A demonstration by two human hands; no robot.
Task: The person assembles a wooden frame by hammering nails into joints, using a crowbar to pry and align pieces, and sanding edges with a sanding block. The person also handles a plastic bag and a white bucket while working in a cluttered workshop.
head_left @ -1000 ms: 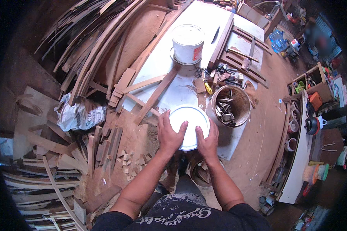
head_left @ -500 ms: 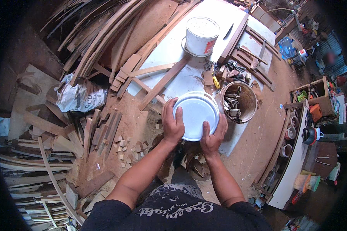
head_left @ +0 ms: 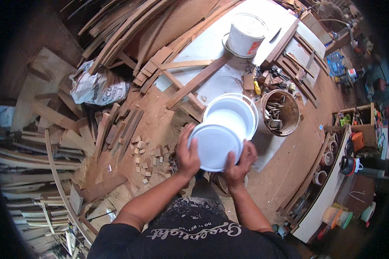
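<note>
A round white lid (head_left: pixel 215 149) is held between my two hands, tilted over the near side of an open white bucket (head_left: pixel 237 113). White contents show inside the bucket, though what they are I cannot tell. My left hand (head_left: pixel 187 154) grips the lid's left edge, thumb on top. At the opposite edge, my right hand (head_left: pixel 241 166) also has its thumb over the lid, slightly blurred. Just right of the white bucket stands a stained bucket (head_left: pixel 281 112) full of small metal pieces.
Another white bucket with its lid on (head_left: pixel 247 36) stands farther back on the white board (head_left: pixel 199 52). Wooden strips (head_left: pixel 199 82) lie across that board. A white sack (head_left: pixel 98 88) and stacked timber are at left. Small wood blocks (head_left: pixel 145 162) litter the floor. A shelf (head_left: pixel 315 194) runs along the right.
The lid has come off the bucket and moved toward me with both hands, uncovering the white inside. The whole view has shifted a little.
</note>
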